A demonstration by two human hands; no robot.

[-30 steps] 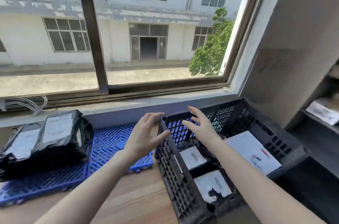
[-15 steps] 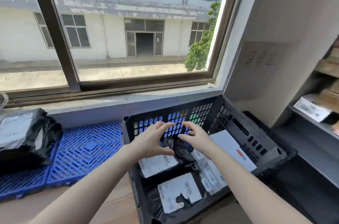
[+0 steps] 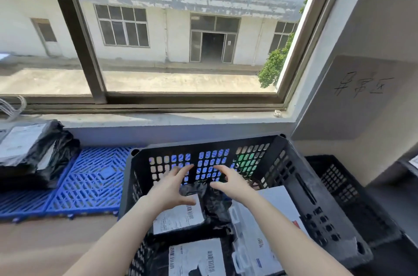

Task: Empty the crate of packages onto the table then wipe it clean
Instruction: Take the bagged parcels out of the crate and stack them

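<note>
The black perforated crate (image 3: 316, 208) sits at the right end of the wooden table (image 3: 56, 241), its far wall close under the window sill (image 3: 158, 119), and it holds several packages. A black poly bag with a white shipping label (image 3: 178, 214) lies toward the far left of the crate. A second labelled black bag (image 3: 196, 257) lies nearer the camera, and a pale mailer (image 3: 260, 241) lies along the right side, overlapping a flat white parcel (image 3: 280, 199) that leans against the right wall. Both hands are inside the crate, near its far wall. The left hand (image 3: 169, 187) is spread wide, with its thumb over the top of the first bag's label. The right hand (image 3: 228, 183) is likewise spread, fingers apart and slightly bent. The crumpled black top of that bag (image 3: 210, 194) rises between the hands. Neither hand grips anything, and I cannot tell whether the fingertips touch the plastic. Blue and green show through the holes in the crate's far wall. To the left of the crate, blue plastic grid mats (image 3: 90, 180) lie on the table against the wall. On their far left end rests a stack of black labelled parcels (image 3: 34, 153). Just to the right of the crate stands another black perforated crate (image 3: 339, 185), lower and partly hidden. Above it is a grey wall panel with handwritten characters (image 3: 362, 88). Through the window a pale building and a green tree (image 3: 273, 67) are visible.
</note>
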